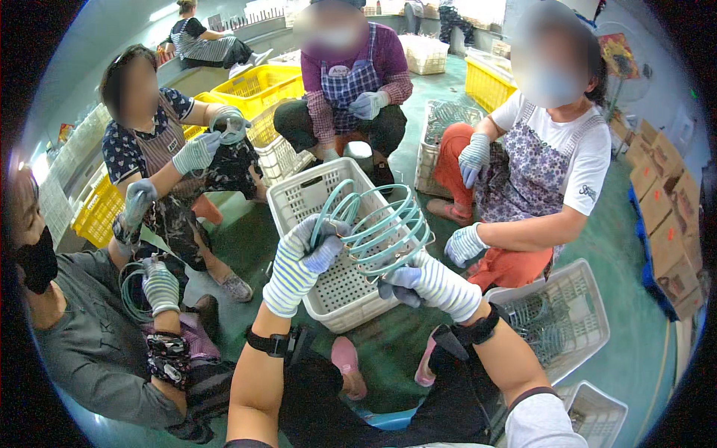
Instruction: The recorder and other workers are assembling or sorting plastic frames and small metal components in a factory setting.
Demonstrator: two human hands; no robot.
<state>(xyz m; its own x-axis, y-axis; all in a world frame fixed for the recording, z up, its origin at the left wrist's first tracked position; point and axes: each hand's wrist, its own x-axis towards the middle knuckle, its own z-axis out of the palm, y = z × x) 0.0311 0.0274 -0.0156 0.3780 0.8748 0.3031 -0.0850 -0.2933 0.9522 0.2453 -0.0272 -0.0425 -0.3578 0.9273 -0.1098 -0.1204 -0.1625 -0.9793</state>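
Green workshop floor (635,328) spreads under a ring of seated people, with yellow crates (258,86) and cardboard boxes (661,194) stacked around the edges. At the centre stands a white perforated basket (328,291), tilted a little toward the wearer. Above its rim the left hand (302,257), in a striped work glove, is closed around one end of a bundle of pale green wire rings (381,228), fingers wrapped over the loops. The right hand (429,280), gloved the same way, clamps the other end from below, thumb apparently pressed against the lowest ring, though the glove hides the exact contact. The rings hang between both hands, fanned apart, just over the basket. To the right, another white basket (560,313) holds darker wire pieces. A neighbour at the left holds similar green loops (131,287) in gloved hands.
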